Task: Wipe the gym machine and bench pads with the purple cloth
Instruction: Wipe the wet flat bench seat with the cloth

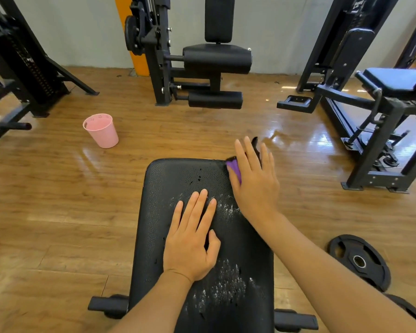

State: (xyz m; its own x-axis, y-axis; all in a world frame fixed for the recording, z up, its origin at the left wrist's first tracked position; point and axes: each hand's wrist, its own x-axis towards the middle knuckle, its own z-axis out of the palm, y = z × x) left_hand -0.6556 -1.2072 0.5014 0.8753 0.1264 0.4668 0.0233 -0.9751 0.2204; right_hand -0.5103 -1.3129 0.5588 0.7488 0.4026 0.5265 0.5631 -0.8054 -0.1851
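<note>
- The wooden floor [58, 200] fills the frame, with black gym machines [190, 63] along the top edge and at the right.
- The bench pad [178, 179] runs from the centre of the frame down to the bottom edge; white flecks, perhaps worn spots or spray, show near its middle and in its lower part.
- A weight plate [359, 261] lies on the floor at lower right; a pink bucket [101, 131] stands on the floor at left of centre.
- The left hand [192, 239] lies flat on the pad with straight fingers, holding nothing and probably steadying the person.
- The right hand [255, 179] presses with spread, straight fingers at the pad's upper right corner.
- The purple cloth [234, 168] lies under that hand, only a small part peeking out at the corner.
- To wipe well, the person would likely do best to keep the palm flat on the cloth, draw overlapping strokes down the pad, and lift the left hand so the flecked area beneath gets covered.
</note>
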